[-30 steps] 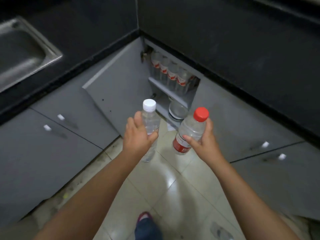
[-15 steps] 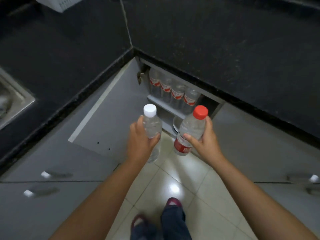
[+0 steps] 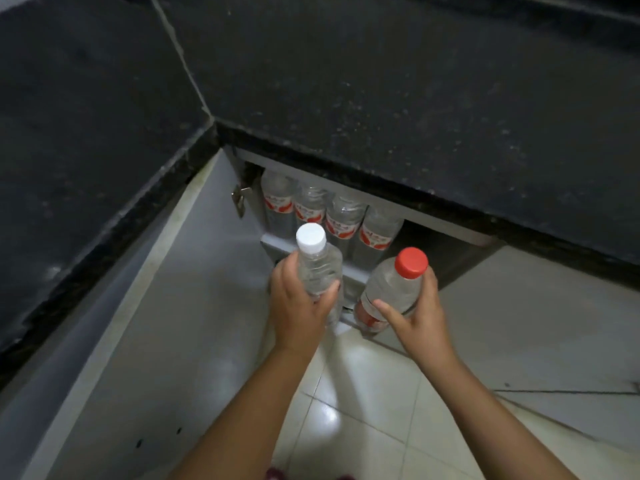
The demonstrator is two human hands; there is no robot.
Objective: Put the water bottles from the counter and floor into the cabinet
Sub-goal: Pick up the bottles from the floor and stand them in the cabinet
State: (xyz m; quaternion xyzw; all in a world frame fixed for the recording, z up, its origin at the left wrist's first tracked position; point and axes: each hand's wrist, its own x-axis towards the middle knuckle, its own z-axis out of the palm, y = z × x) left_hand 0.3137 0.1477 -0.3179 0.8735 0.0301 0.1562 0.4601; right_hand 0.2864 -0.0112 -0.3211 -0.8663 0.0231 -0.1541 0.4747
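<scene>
My left hand [image 3: 299, 308] grips a clear water bottle with a white cap [image 3: 317, 263], held upright. My right hand [image 3: 417, 320] grips a second water bottle with a red cap and red label [image 3: 393, 289], tilted slightly to the right. Both bottles hang just in front of the open corner cabinet [image 3: 446, 258]. On the cabinet's shelf [image 3: 277, 245] several red-labelled bottles [image 3: 343, 216] stand in a row. The right end of that shelf is dark and shows no bottle. The lower part of the cabinet is hidden behind my hands.
The grey cabinet door [image 3: 166, 323] stands swung open to the left. A black stone counter [image 3: 381, 81] overhangs the cabinet and wraps around the corner. A closed grey cabinet front [image 3: 540, 327] is to the right. Pale floor tiles [image 3: 346, 410] lie below my arms.
The view has come closer to the cabinet and lower. Both hands have carried their bottles forward to just in front of the shelf. The sink has left the view.
</scene>
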